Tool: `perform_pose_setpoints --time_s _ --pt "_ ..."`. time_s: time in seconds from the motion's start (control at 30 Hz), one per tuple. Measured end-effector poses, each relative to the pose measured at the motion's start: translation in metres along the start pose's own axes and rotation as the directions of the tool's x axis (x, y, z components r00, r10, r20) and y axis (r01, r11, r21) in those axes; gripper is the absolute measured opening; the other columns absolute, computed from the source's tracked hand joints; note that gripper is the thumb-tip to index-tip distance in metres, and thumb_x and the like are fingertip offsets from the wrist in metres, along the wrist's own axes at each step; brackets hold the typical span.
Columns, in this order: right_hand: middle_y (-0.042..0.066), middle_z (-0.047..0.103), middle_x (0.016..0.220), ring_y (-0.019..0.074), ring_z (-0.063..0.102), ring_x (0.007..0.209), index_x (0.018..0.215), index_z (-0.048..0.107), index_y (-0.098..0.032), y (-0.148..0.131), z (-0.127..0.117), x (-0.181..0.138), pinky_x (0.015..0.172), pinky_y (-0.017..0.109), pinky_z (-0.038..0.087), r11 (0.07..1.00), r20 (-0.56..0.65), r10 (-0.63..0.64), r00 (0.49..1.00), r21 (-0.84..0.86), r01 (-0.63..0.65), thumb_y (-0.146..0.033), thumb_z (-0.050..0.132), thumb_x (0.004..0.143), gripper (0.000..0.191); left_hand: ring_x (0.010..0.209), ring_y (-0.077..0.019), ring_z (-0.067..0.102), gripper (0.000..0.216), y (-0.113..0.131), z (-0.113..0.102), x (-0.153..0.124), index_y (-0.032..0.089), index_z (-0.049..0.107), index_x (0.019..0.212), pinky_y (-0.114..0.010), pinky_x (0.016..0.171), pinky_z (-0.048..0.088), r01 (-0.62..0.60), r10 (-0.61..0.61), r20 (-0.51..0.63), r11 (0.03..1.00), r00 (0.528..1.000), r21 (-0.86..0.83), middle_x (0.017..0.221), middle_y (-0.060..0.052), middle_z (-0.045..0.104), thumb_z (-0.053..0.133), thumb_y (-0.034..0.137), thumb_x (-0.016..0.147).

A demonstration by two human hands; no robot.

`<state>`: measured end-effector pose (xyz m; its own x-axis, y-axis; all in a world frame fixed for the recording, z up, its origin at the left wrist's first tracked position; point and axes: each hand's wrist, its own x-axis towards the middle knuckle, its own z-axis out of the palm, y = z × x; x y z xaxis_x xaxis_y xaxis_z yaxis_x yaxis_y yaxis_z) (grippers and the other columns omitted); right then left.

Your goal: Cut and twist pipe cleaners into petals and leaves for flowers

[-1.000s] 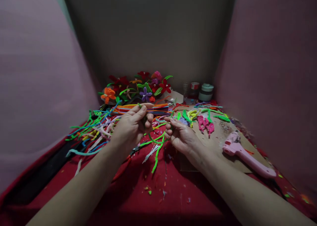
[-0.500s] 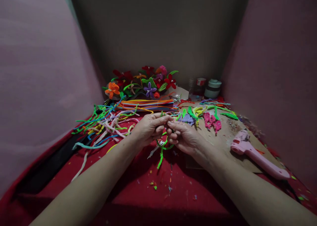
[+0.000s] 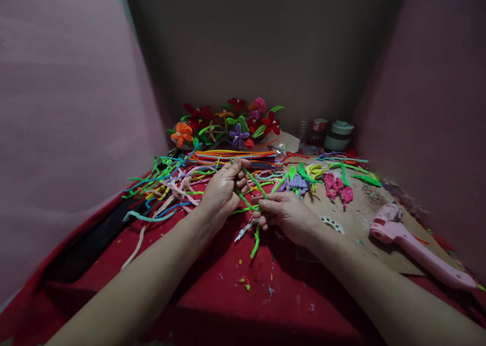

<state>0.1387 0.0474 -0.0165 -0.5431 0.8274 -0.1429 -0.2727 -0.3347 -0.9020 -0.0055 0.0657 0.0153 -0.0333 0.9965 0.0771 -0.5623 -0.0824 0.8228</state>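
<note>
A green pipe cleaner (image 3: 253, 180) runs bent between my two hands above the red cloth. My left hand (image 3: 225, 188) is closed, thumb and forefinger pinching its upper end. Lower and to the right, my right hand (image 3: 283, 210) pinches the same pipe cleaner between thumb and fingers. Another green piece (image 3: 255, 244) hangs or lies below my right fingers; whether it joins the held one I cannot tell. Just under the hands, a pale, thin metallic-looking object (image 3: 245, 229) lies on the cloth, partly hidden.
Loose pipe cleaners (image 3: 172, 189) lie tangled at the left. Fuzzy flowers (image 3: 238, 135) stand at the back. On the cardboard (image 3: 322, 204) are pink fuzzy pieces (image 3: 337, 188), a white ring (image 3: 332, 223) and a pink glue gun (image 3: 417, 250). A lidded jar (image 3: 339, 136) stands behind.
My hands were together and have moved apart, the left up and the right down. The green pipe cleaner now shows stretched between them. The view has shifted slightly left.
</note>
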Motion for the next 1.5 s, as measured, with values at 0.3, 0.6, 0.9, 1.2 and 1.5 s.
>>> perform_pose_setpoints --time_s 0.3,0.6,0.9,1.2,1.5 --pt "-0.001 0.052 0.052 0.0046 0.039 0.040 0.061 0.061 -0.009 0.003 0.005 -0.004 0.039 0.019 0.032 1.000 0.153 0.008 0.988 -0.026 -0.004 -0.023 0.067 0.068 0.017 0.044 -0.0064 0.042 0.025 -0.003 0.005 0.000 0.015 0.049 0.067 -0.020 0.046 0.040 -0.057 0.062 0.052 0.995 0.997 -0.083 0.050 0.006 0.040 0.059 0.035 0.078" --pt "-0.003 0.048 0.047 0.0036 0.035 0.038 0.061 0.061 -0.009 -0.004 -0.001 -0.003 0.038 0.019 0.025 0.999 0.117 -0.026 0.993 0.036 0.022 -0.021 0.065 0.068 0.014 0.060 -0.0101 0.054 0.027 0.004 0.004 -0.002 0.013 0.058 0.085 -0.021 0.056 0.044 -0.051 0.051 0.081 0.999 0.995 -0.003 0.068 -0.001 0.056 0.060 0.039 0.076" --pt "-0.003 0.048 0.045 0.0042 0.036 0.036 0.056 0.058 -0.011 -0.007 -0.007 0.001 0.036 0.019 0.026 0.998 0.066 -0.065 0.996 0.024 0.063 -0.022 0.068 0.063 0.017 0.049 -0.0079 0.053 0.025 0.000 0.000 -0.011 0.010 0.063 0.078 -0.019 0.048 0.038 0.180 -0.324 0.189 0.826 0.927 0.535 0.062 -0.003 0.059 0.070 0.031 0.068" --pt "0.003 0.061 0.063 0.0106 0.055 0.054 0.077 0.061 -0.011 -0.009 -0.011 0.000 0.057 0.027 0.047 0.949 0.252 0.050 0.966 0.290 -0.125 -0.024 0.060 0.076 0.014 0.044 -0.0086 0.055 0.020 0.002 0.000 -0.013 0.011 0.060 0.074 -0.018 0.043 0.040 0.149 -0.266 0.209 0.880 0.941 0.451 0.063 -0.003 0.063 0.068 0.029 0.070" --pt "0.000 0.058 0.054 0.0074 0.052 0.048 0.068 0.059 -0.011 -0.001 -0.008 0.003 0.051 0.022 0.047 0.924 0.139 0.081 0.987 0.360 -0.127 -0.012 0.064 0.070 0.005 0.054 -0.0097 0.059 0.018 0.002 0.003 -0.019 0.011 0.060 0.074 -0.018 0.052 0.046 0.138 -0.217 0.173 0.914 0.961 0.381 0.065 -0.002 0.062 0.070 0.025 0.067"
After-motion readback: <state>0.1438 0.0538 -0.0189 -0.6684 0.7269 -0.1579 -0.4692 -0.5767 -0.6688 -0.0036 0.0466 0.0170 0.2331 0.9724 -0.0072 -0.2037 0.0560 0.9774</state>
